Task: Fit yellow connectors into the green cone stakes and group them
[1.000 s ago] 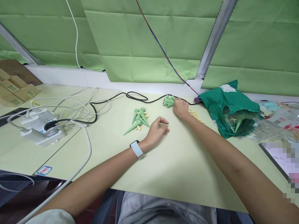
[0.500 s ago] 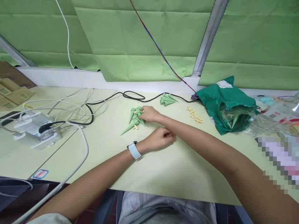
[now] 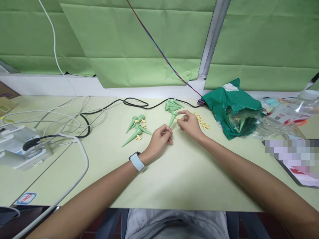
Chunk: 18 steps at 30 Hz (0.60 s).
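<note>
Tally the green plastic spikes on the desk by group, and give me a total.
Left group of green plastic spikes: 4
Back cluster of green plastic spikes: about 5, overlapping
Lone green plastic spike by the right hand: 1
Total: about 10

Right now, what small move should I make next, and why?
Probably bring your left hand up to steady the green plastic spike: its tip points toward those fingers, and your right hand sits at its top beside a small cream piece.
</note>
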{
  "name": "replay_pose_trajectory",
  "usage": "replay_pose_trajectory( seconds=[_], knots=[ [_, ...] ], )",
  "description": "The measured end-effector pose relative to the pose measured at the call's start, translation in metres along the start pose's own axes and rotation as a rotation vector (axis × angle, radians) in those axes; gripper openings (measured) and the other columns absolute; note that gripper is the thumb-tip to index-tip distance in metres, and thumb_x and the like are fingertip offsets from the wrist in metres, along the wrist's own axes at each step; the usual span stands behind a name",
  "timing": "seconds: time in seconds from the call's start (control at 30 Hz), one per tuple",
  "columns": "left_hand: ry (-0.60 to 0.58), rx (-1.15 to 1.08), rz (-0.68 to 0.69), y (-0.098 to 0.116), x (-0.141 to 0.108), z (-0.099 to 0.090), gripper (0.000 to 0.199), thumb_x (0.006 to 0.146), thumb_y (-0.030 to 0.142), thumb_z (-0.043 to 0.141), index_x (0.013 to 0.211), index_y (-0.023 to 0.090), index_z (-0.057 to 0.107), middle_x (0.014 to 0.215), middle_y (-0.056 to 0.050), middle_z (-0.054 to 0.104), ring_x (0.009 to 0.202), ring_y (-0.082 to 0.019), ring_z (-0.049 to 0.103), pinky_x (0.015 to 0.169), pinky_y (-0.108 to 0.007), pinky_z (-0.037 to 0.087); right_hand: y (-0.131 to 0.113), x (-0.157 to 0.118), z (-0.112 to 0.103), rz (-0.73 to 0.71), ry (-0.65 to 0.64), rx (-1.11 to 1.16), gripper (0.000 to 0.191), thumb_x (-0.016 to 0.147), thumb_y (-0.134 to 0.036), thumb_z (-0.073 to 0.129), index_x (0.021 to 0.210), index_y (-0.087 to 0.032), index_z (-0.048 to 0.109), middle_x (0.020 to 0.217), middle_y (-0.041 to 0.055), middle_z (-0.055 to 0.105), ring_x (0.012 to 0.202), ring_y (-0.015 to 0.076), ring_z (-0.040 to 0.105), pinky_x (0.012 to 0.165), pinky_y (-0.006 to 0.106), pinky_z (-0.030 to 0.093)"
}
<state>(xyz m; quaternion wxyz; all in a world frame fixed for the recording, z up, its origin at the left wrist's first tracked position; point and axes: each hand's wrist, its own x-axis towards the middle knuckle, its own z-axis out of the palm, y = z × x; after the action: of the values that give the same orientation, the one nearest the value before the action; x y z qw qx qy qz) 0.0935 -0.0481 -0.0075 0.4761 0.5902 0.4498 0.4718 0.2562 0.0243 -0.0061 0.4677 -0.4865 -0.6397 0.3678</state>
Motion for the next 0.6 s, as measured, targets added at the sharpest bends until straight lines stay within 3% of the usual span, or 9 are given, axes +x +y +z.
replay_pose_trajectory(
  seconds=[0.13, 0.23, 0.37, 0.47, 0.6],
  knots=[
    [-0.006, -0.031, -0.03, 0.0, 0.001, -0.001, 0.011, 0.082, 0.019, 0.051, 0.072, 0.019, 0.056, 0.064, 0.0, 0.06, 0.06, -0.016, 0.064, 0.063, -0.029, 0.049, 0.02, -0.018, -0.005, 0.076, -0.013, 0.233, 0.039, 0.074, -0.032, 0.066, 0.11, -0.021, 0.061, 0.06, -0.0089, 0.053, 0.047, 0.0123, 0.052, 0.047, 0.025, 0.044],
    [-0.027, -0.065, -0.036, -0.001, 0.002, -0.003, 0.017, 0.082, 0.021, 0.052, 0.067, 0.019, 0.056, 0.063, -0.001, 0.06, 0.061, -0.017, 0.063, 0.066, -0.031, 0.052, 0.025, -0.022, -0.003, 0.044, -0.021, 0.295, 0.038, 0.074, -0.032, 0.069, 0.111, -0.022, 0.064, 0.067, -0.0077, 0.053, 0.049, 0.0102, 0.049, 0.047, 0.023, 0.044],
    [-0.084, -0.01, -0.05, -0.002, 0.004, -0.005, 0.027, 0.087, 0.027, 0.055, 0.062, 0.018, 0.06, 0.069, -0.005, 0.067, 0.069, -0.018, 0.065, 0.074, -0.033, 0.052, 0.023, -0.027, -0.006, 0.018, -0.09, 0.405, 0.039, 0.078, -0.035, 0.071, 0.115, -0.026, 0.067, 0.095, -0.0005, 0.061, 0.065, 0.0114, 0.059, 0.052, 0.024, 0.05],
    [-0.079, 0.072, -0.048, -0.001, 0.005, -0.004, 0.036, 0.091, 0.036, 0.059, 0.06, 0.019, 0.054, 0.067, -0.005, 0.068, 0.069, -0.018, 0.066, 0.073, -0.032, 0.049, 0.02, -0.033, -0.008, 0.04, -0.157, 0.49, 0.038, 0.079, -0.035, 0.072, 0.115, -0.024, 0.067, 0.093, -0.0001, 0.062, 0.067, 0.0127, 0.063, 0.054, 0.025, 0.052],
    [-0.048, -0.106, -0.061, 0.001, 0.005, -0.001, 0.028, 0.086, 0.036, 0.07, 0.079, 0.021, 0.048, 0.067, 0.001, 0.067, 0.068, -0.018, 0.067, 0.069, -0.031, 0.05, 0.016, -0.04, -0.004, 0.062, -0.18, 0.564, 0.039, 0.077, -0.03, 0.075, 0.114, -0.022, 0.067, 0.087, -0.0012, 0.064, 0.072, 0.0137, 0.066, 0.067, 0.029, 0.057]
  ],
)
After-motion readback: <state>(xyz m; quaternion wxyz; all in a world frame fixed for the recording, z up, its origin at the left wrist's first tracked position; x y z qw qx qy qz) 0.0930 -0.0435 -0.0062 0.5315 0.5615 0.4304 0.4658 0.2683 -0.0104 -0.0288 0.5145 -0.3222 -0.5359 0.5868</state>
